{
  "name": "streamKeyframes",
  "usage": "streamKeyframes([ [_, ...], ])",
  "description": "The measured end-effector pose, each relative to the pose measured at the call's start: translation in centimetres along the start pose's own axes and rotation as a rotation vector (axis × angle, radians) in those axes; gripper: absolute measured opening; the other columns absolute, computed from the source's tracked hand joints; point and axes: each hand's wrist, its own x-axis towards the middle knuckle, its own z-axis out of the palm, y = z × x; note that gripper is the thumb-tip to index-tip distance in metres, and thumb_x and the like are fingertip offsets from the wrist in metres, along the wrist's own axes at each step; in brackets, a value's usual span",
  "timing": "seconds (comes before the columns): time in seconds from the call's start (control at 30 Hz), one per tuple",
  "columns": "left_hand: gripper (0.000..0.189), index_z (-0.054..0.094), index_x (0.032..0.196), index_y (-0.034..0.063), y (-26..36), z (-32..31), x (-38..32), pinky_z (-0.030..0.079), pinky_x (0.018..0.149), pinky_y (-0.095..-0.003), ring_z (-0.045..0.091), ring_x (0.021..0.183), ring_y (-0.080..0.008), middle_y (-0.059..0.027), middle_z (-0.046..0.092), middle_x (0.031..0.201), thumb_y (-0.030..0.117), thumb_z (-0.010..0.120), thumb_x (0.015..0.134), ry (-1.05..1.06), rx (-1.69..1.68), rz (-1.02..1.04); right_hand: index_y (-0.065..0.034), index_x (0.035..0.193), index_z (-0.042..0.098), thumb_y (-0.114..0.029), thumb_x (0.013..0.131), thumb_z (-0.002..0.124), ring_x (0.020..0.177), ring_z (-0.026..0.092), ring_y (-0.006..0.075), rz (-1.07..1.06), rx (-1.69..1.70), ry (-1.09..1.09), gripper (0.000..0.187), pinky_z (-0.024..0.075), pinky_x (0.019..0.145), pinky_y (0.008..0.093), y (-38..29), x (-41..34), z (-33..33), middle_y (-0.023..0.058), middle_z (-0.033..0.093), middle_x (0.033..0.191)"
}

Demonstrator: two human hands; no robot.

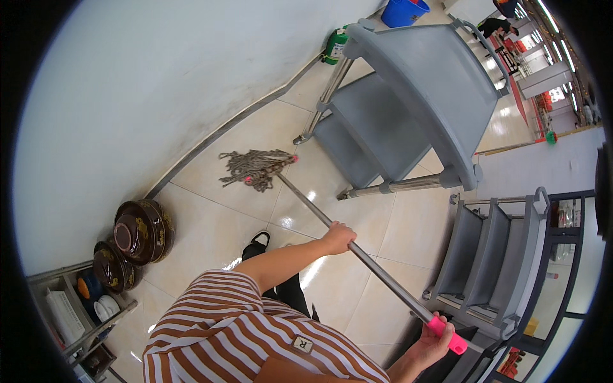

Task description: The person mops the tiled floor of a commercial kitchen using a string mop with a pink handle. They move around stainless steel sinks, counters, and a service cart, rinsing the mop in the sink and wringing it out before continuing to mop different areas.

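My left hand (340, 237) is closed around the metal handle (383, 277) of a string mop, partway along it. My right hand (433, 339) holds the pink grip (448, 332) at the handle's upper end. The handle runs down at a slant to the mop head (258, 167), whose grey-brown strands are spread on the tiled floor (210, 210). Pink end pieces show on the head, which lies between the wall and a wheeled grey service cart (421, 62).
Two dark brown glazed jars (143, 234) stand by the wall (143, 95), beside a shelf unit (96, 330) of dishes. A second grey cart (488, 258) is at right. A green canister (335, 46) and blue bucket (404, 12) stand beyond the near cart. Another person (495, 27) bends far off.
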Motion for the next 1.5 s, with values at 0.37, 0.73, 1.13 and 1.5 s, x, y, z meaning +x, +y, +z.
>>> streamKeyframes([
  [0.37,0.007,0.056,0.070,0.0113,3.3,2.1,7.9,0.030,0.095,-0.0473,0.051,0.089,-0.0261,-0.0072,0.056,0.077,0.008,0.062,0.067,0.025,0.061,0.021,0.0000,0.097,0.050,-0.014,0.085,0.052,0.106,0.053,0.0290,-0.089,0.065,-0.113,0.019,0.0442,0.091,0.0387,1.7,1.5,-3.2,0.0136,0.056,0.105],
  [0.73,0.005,0.060,0.067,0.0143,4.3,4.9,3.8,0.037,0.084,-0.0495,0.057,0.085,-0.0272,-0.0067,0.061,0.074,0.019,0.062,0.067,-0.258,0.115,0.106,0.0063,0.095,0.056,-0.015,0.081,0.054,0.084,0.060,0.0293,-0.062,-0.122,0.168,0.026,0.0518,0.072,0.0372,0.0,-2.2,-7.0,0.0195,0.060,0.096],
  [1.13,0.011,0.053,0.058,0.0074,8.3,2.2,-11.4,0.043,0.058,-0.0443,0.055,0.062,-0.0349,-0.0138,0.054,0.059,0.014,0.062,0.057,-0.115,-0.168,0.027,-0.0127,0.084,0.048,-0.016,0.082,0.053,0.049,0.045,0.0175,-0.489,0.306,-0.133,0.007,0.0399,0.044,0.0270,-5.5,-8.6,-2.7,0.0046,0.044,0.058],
  [1.5,0.020,0.051,0.060,0.0068,5.1,-2.2,-31.7,0.040,0.055,-0.0455,0.053,0.064,-0.0364,-0.0149,0.053,0.062,0.023,0.062,0.063,0.336,-0.211,-0.289,-0.0120,0.082,0.037,-0.014,0.082,0.044,0.039,0.034,0.0138,-0.397,0.406,-0.956,0.007,0.0307,0.036,0.0245,-6.4,-21.0,3.3,0.0043,0.036,0.050],
])
